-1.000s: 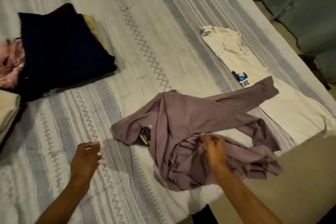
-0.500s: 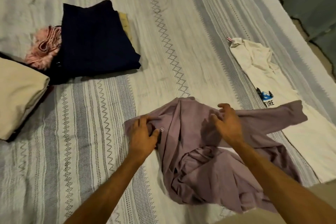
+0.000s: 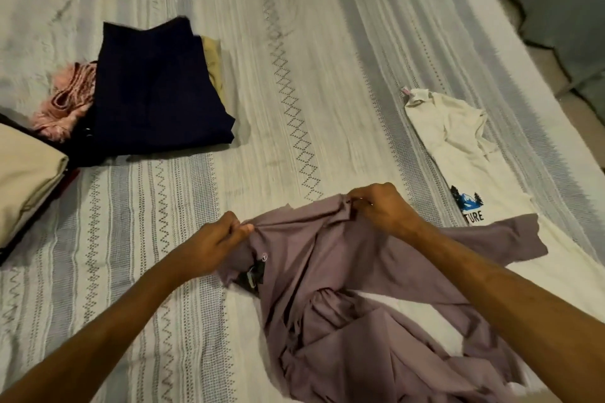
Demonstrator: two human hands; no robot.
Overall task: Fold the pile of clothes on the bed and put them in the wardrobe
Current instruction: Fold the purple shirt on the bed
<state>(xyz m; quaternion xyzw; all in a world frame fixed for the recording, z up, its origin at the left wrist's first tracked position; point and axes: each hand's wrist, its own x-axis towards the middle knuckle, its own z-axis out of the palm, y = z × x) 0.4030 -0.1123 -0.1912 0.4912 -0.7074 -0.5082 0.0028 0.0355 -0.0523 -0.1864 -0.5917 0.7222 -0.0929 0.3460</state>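
step: spreading out the mauve shirt (image 3: 353, 278) for folding; it lies crumpled on the bed (image 3: 327, 59), near centre-right.
grip: left hand (image 3: 212, 247) pinches the shirt's left shoulder edge; right hand (image 3: 381, 208) clamped on fabric at the collar end.
next: likely lift, shake flat, square the sleeves.
queue: white printed tee (image 3: 465, 154) at right, unfolded, mauve sleeve overlapping it.
done: navy folded garment (image 3: 157, 91) stacked far left, pink item (image 3: 64, 105) beside; beige folded piece (image 3: 23, 180) at left edge.
room: striped bedspread; grey curtain (image 3: 563, 10) far right.
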